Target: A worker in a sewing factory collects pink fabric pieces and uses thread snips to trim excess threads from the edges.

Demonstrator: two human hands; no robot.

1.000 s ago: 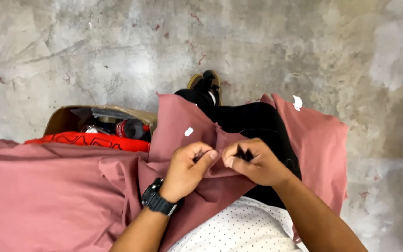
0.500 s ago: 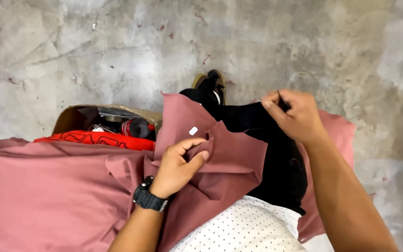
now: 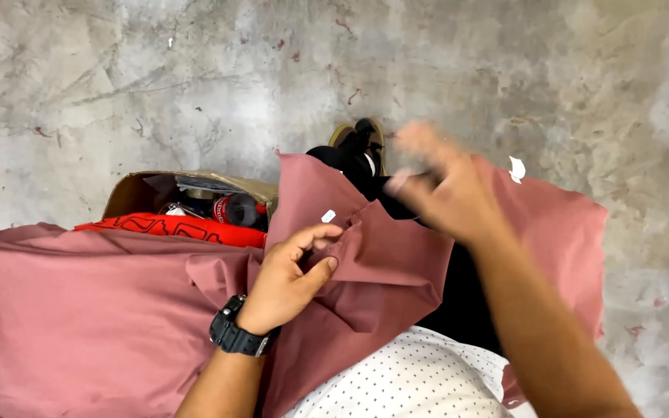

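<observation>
The dusty-pink cloth (image 3: 79,310) lies spread across the person's lap and spills to both sides, its far edge hanging over the dark trousers (image 3: 458,310) toward the stained concrete floor (image 3: 195,77); dragged any lower, that edge would likely pick up grit. Behind it stands an open cardboard box (image 3: 129,193) with a red fabric piece (image 3: 172,227) and a red can (image 3: 235,210) inside, close enough that a tug on the cloth could snag its flap. The left hand (image 3: 292,279), a black watch (image 3: 234,334) on its wrist, pinches a fold of the cloth between thumb and fingers; a loose pinch there may let the fold slide out. The right hand (image 3: 443,190) is raised and blurred above the cloth, and I cannot tell whether it grips anything. A small white tag (image 3: 328,216) sits on the fold, another white scrap (image 3: 516,168) near the far corner, either easily shaken off.
</observation>
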